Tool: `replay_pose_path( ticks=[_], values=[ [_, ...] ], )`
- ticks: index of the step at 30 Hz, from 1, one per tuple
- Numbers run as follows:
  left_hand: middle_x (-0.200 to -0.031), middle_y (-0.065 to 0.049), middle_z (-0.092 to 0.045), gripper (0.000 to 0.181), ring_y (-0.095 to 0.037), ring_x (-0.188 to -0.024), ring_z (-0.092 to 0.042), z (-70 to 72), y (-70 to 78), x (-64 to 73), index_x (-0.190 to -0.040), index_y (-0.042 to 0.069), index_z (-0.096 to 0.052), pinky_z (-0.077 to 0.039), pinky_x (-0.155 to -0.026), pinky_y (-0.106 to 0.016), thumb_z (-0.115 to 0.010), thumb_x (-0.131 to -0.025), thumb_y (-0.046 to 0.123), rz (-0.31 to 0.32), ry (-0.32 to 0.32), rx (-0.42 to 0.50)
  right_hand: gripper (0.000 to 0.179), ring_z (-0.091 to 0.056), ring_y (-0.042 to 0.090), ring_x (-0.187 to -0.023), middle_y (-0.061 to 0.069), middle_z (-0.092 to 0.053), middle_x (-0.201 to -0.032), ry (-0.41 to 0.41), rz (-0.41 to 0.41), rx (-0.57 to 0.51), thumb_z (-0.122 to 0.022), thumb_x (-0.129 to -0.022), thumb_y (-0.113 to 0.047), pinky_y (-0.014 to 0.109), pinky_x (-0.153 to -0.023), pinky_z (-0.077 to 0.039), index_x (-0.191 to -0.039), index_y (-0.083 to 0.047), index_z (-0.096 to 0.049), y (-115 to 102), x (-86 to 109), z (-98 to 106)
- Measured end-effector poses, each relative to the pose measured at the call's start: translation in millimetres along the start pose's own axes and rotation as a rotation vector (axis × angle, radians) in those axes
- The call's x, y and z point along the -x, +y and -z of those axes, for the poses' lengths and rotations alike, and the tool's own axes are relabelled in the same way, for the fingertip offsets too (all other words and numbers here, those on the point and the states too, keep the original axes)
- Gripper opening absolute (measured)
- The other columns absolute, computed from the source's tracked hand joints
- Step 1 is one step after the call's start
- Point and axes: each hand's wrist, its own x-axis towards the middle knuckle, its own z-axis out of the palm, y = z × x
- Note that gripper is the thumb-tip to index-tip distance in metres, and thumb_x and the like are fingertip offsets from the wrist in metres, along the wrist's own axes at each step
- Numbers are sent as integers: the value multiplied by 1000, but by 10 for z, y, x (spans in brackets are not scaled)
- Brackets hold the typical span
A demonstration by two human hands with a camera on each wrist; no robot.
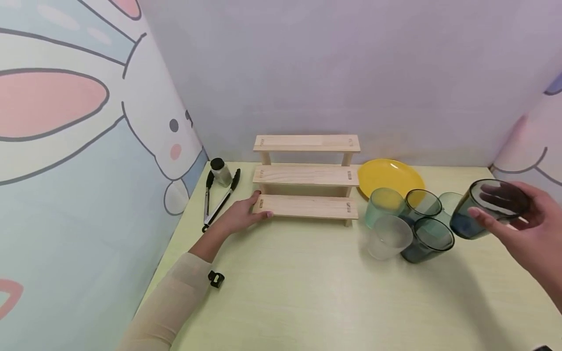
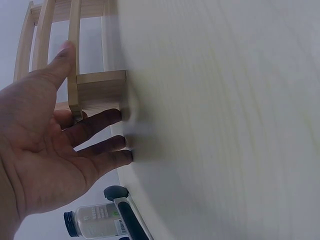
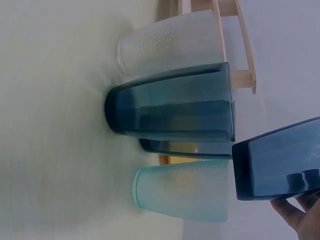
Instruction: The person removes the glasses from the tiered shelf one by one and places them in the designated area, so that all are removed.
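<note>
My left hand (image 1: 246, 213) lies with straight fingers against the left end of the lowest step of a three-step wooden shelf (image 1: 307, 175). In the left wrist view the thumb reaches over that step and the fingers (image 2: 100, 121) touch the table beside its leg (image 2: 100, 90). My right hand (image 1: 487, 207) grips a dark blue glass (image 1: 467, 223) near its rim and holds it tilted above the table, at the right. In the right wrist view this glass (image 3: 280, 165) hangs apart from the standing glasses, with fingertips (image 3: 295, 215) at its rim.
Several glasses stand right of the shelf: frosted clear (image 1: 388, 237), dark blue (image 1: 428, 240), green (image 1: 383, 204), dark (image 1: 423, 202), pale green (image 1: 449, 199). A yellow plate (image 1: 388, 176) lies behind them. Tongs (image 1: 219, 197) and a small jar (image 1: 221, 171) sit left of the shelf, a black clip (image 1: 215, 279) near my forearm.
</note>
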Motion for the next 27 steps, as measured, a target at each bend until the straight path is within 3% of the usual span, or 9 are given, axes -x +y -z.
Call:
replay_pose_path(
  ticks=[5,11,17,22,27],
  values=[
    [-166,-33,-50,111,-45,-143,-63,-8,-15,2,-177,3,-17,-55,-110,-58,-67,-103,70,-3,1,1,68,-73,-12,-106,-24,-80,-122,12,-21,-30,-82,-84,21,2,-75,-48,-140,-16,-68,88,74,12],
    [-163,-34,-53,111,-41,-136,-67,1,3,3,-177,3,-17,-57,-105,-55,-67,-103,69,-10,-2,-2,71,-74,-11,-110,-19,-79,-127,-16,-79,-195,-78,-87,24,3,-87,-52,-143,-16,-62,232,166,-9],
    [-161,-34,-55,111,-39,-133,-69,5,2,2,-177,2,-18,-58,-103,-54,-66,-103,70,-9,-1,-8,68,-70,-18,-103,-29,-73,-124,-1,-130,13,-83,-91,13,-1,-90,-48,-145,-23,-64,367,298,-39],
    [-163,-33,-52,111,-42,-138,-66,-3,-5,-4,-177,3,-17,-57,-105,-56,-67,-104,69,-2,0,-9,65,-68,-14,-98,-20,-73,-114,-2,-121,9,-82,-90,15,0,-89,-50,-143,-18,-65,529,403,-97],
    [-163,-33,-52,111,-41,-136,-67,-7,-10,-3,-177,3,-17,-57,-104,-55,-66,-104,69,-7,0,-11,68,-66,-20,-102,-25,-68,-108,-26,-135,81,-83,-95,6,-2,-87,-47,-149,-27,-58,664,507,-101]
  ],
)
